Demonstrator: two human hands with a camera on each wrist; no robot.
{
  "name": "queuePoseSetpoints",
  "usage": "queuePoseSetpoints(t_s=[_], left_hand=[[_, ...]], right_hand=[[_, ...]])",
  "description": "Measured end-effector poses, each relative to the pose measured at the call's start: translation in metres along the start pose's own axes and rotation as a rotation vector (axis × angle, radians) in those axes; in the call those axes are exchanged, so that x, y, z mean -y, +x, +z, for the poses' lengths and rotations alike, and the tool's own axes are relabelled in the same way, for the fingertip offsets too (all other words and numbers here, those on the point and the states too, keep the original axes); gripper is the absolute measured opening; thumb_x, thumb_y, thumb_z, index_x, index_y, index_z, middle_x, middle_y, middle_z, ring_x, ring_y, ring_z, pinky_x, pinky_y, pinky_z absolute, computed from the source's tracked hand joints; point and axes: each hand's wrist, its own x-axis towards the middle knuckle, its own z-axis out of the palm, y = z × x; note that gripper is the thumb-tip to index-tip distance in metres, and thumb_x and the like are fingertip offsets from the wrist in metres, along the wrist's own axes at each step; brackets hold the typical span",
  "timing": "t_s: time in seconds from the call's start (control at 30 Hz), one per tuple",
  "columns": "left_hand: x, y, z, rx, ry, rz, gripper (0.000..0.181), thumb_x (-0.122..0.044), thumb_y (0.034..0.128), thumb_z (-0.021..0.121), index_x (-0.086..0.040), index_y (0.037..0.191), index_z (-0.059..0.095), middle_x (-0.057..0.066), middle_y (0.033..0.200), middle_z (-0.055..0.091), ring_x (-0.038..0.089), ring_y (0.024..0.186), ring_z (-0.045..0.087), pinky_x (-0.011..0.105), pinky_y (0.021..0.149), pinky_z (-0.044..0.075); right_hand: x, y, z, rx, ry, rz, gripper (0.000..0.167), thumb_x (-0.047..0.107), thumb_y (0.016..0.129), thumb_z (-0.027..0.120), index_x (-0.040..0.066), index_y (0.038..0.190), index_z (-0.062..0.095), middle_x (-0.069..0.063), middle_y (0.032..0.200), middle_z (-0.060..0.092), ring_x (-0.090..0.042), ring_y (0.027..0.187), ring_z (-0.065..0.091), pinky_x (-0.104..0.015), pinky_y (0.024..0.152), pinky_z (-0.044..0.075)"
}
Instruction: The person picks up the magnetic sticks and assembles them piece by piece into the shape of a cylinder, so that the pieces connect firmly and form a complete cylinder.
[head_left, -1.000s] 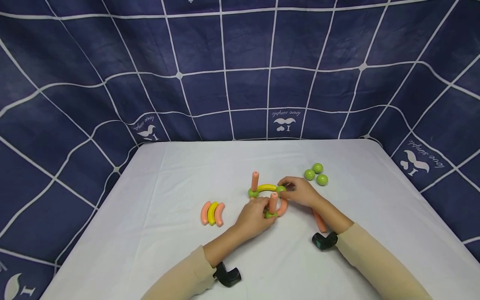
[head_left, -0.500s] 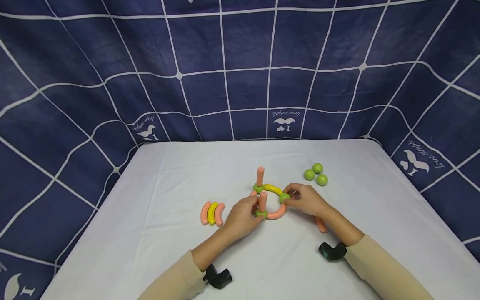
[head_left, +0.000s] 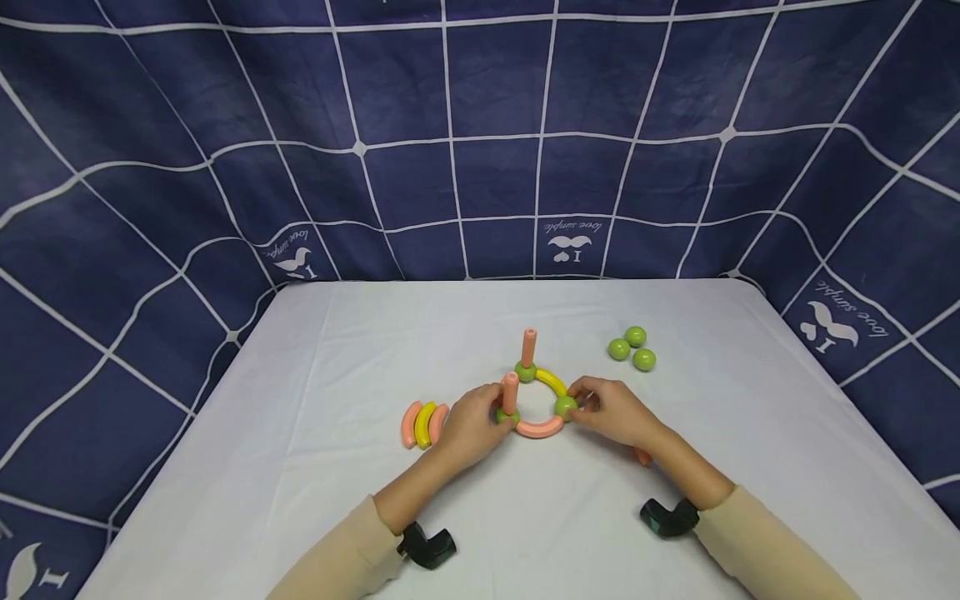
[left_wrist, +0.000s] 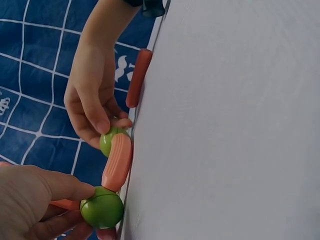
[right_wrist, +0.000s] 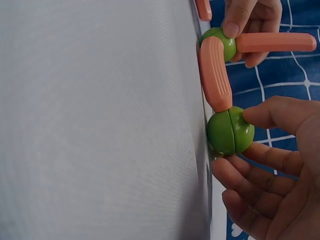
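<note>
A ring of curved rods joined by green balls lies on the white table. In the head view my left hand (head_left: 471, 425) pinches the near-left green ball (left_wrist: 102, 209), from which a straight pink rod (head_left: 510, 393) stands upright. My right hand (head_left: 615, 410) pinches the right green ball (right_wrist: 231, 131) between thumb and fingers. A curved pink rod (head_left: 540, 429) links these two balls. From the right ball a curved yellow rod (head_left: 552, 382) runs to the back green ball (head_left: 526, 372), which bears another upright pink rod (head_left: 528, 347). My left hand hides the ring's left side.
Two curved pink rods (head_left: 410, 425) flank a curved yellow rod (head_left: 424, 426) left of my left hand. Three loose green balls (head_left: 635, 337) sit behind my right hand. Another pink rod (head_left: 642, 457) lies partly hidden under my right forearm. A blue checked cloth (head_left: 495, 183) hangs behind the table.
The ring has turned clockwise as seen from above. My left hand has shifted left with its ball, my right hand slightly right and nearer, and the back ball has swung right.
</note>
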Motion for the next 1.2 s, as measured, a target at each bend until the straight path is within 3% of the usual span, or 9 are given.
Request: queuePoseSetpoints(t_s=[0.43, 0.8, 1.0, 1.2], left_hand=[[0.011, 0.005, -0.003, -0.052, -0.026, -0.053, 0.033, -0.012, 0.0849, 0.073, -0.007, 0.116, 0.064, 0.006, 0.107, 0.065, 0.023, 0.099, 0.062, 0.039, 0.085, 0.05], [0.017, 0.008, -0.001, -0.093, -0.045, -0.03, 0.034, -0.013, 0.085, 0.072, -0.004, 0.117, 0.064, 0.007, 0.107, 0.066, 0.024, 0.102, 0.062, 0.042, 0.089, 0.049], [0.022, 0.006, 0.003, -0.107, -0.072, -0.004, 0.034, -0.013, 0.0865, 0.071, -0.003, 0.118, 0.064, 0.008, 0.109, 0.065, 0.024, 0.103, 0.061, 0.042, 0.09, 0.049], [0.024, 0.005, 0.008, -0.139, -0.08, 0.026, 0.032, -0.01, 0.0864, 0.069, -0.001, 0.116, 0.064, 0.01, 0.111, 0.063, 0.025, 0.106, 0.06, 0.042, 0.092, 0.048]], right_hand=[[0.005, -0.007, 0.006, 0.005, 0.045, -0.064, 0.021, 0.013, 0.085, 0.073, 0.004, 0.103, 0.067, 0.005, 0.082, 0.062, -0.011, 0.072, 0.056, -0.026, 0.064, 0.049], [0.005, -0.013, 0.005, 0.014, 0.024, -0.098, 0.023, 0.014, 0.086, 0.072, 0.004, 0.106, 0.067, 0.007, 0.083, 0.061, -0.009, 0.077, 0.058, -0.027, 0.068, 0.051], [0.0, -0.021, -0.005, -0.055, 0.051, -0.052, 0.024, 0.013, 0.088, 0.07, 0.003, 0.109, 0.066, 0.004, 0.087, 0.063, -0.012, 0.08, 0.059, -0.029, 0.072, 0.051], [-0.005, -0.035, -0.021, -0.123, 0.038, 0.029, 0.023, 0.015, 0.09, 0.069, 0.001, 0.108, 0.066, 0.003, 0.084, 0.062, -0.013, 0.075, 0.058, -0.028, 0.068, 0.05]])
